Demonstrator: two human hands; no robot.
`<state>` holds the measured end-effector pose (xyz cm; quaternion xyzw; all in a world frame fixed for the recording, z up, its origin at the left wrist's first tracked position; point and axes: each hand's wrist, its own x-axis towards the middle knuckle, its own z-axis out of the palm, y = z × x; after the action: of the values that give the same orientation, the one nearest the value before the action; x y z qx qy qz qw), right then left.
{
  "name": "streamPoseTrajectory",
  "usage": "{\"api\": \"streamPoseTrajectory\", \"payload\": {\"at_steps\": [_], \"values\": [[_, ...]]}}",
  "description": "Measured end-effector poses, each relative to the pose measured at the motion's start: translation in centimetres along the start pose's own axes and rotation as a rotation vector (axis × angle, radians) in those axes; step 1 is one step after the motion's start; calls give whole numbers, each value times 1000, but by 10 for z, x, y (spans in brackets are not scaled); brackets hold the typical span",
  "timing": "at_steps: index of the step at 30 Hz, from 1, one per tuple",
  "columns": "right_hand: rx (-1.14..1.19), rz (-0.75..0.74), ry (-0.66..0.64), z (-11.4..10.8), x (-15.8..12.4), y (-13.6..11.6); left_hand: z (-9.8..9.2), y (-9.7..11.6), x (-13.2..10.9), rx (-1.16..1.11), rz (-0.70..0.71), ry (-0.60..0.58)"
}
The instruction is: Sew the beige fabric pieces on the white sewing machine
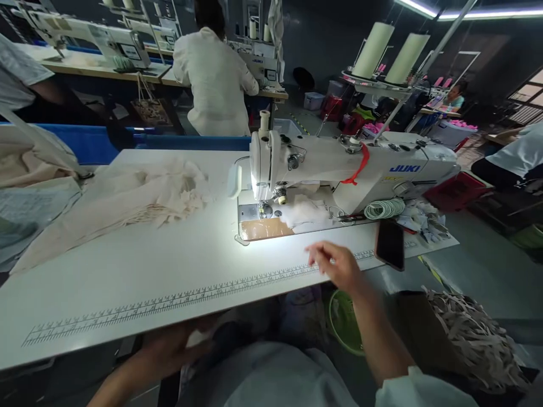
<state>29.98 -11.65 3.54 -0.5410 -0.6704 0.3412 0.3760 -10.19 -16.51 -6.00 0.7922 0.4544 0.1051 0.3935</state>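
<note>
My right hand (336, 264) hovers over the front edge of the white sewing table (203, 257), its fingers loosely bent and a little apart, with nothing visible in them. Just behind it stands a JUKI sewing machine (309, 164) with its lamp lit. White fluffy material (307, 213) lies on the machine bed, right of the needle. Below the table edge, in shadow by my lap, is my left hand (180, 343); its fingers are blurred and partly hidden. A small pale patch shows beside them, too unclear to name. A stack of thin beige fabric pieces (144, 198) spreads over the table's left side.
A phone (389, 244), a coil of pale cord (384, 208) and scraps (424, 219) lie at the table's right end. Below are a green bin (347, 322) and a heap of fabric strips (475, 333). A co-worker (218, 79) sits at another machine ahead.
</note>
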Motion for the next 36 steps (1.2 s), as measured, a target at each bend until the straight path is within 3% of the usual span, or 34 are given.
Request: {"api": "streamPoseTrajectory", "payload": {"at_steps": [2, 3, 5, 6, 8, 11, 14, 16, 20, 24, 28, 32, 36], "values": [[-272, -48, 244, -18, 44, 5, -22, 56, 12, -113, 121, -345], [-397, -50, 280, -23, 64, 9, -33, 85, 23, -167, 196, -457], [-608, -6, 289, -24, 94, 20, -50, 136, 54, -240, 350, -508], [-692, 12, 271, -22, 102, 24, -54, 154, 74, -229, 417, -450], [-813, 26, 233, -17, 108, 31, -53, 176, 123, -163, 469, -162], [-915, -1, 208, -12, 103, 35, -36, 179, 201, 21, 482, 222], [-968, -45, 197, -12, 99, 36, -21, 173, 257, 203, 378, 399], [-977, -72, 204, -14, 100, 37, -16, 171, 275, 284, 241, 479], [-916, -142, 281, -18, 100, 40, -19, 173, 284, 303, 86, 552], [-783, -278, 317, -21, 96, 44, -21, 174, 290, 265, 205, 566], [-741, -283, 302, -22, 92, 47, -20, 176, 285, 169, 325, 627], [-785, -203, 240, -22, 92, 49, -25, 167, 248, -30, 246, 484], [-849, -170, 203, -20, 92, 52, -49, 138, 195, -60, 91, 422]]}}
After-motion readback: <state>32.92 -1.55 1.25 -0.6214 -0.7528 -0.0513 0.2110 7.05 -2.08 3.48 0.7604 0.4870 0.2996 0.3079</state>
